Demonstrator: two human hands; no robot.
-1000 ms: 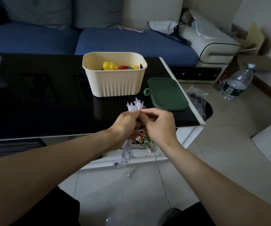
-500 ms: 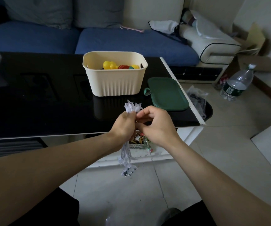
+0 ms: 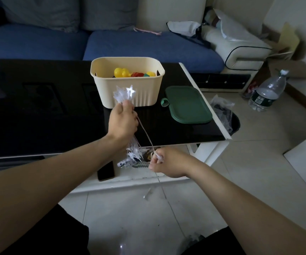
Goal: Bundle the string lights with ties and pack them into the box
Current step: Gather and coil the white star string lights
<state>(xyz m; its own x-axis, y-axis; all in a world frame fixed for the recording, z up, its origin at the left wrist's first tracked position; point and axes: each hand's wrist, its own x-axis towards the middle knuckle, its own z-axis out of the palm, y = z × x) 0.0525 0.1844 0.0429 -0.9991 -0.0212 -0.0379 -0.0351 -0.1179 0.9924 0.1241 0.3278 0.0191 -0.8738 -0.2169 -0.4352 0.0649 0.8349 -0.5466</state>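
item: string lights point(image 3: 124, 95), gathered into a hank, star bulbs showing above and below the left hand point(image 3: 123, 124). location: held over the near edge of the black worktop point(image 3: 38, 116), just in front of the cream box point(image 3: 128, 83). left fingers: curled round the hank. right hand point(image 3: 167, 161): fingers pinching a thin strand point(image 3: 145, 132) that runs taut up to the hank. step judged: bundling, the strand being drawn tight; nothing packed yet. next move calls for: winding or cinching the strand, then lowering the bundle into the box beside the toys point(image 3: 122, 72). green lid point(image 3: 187, 104): lying off, right of box.
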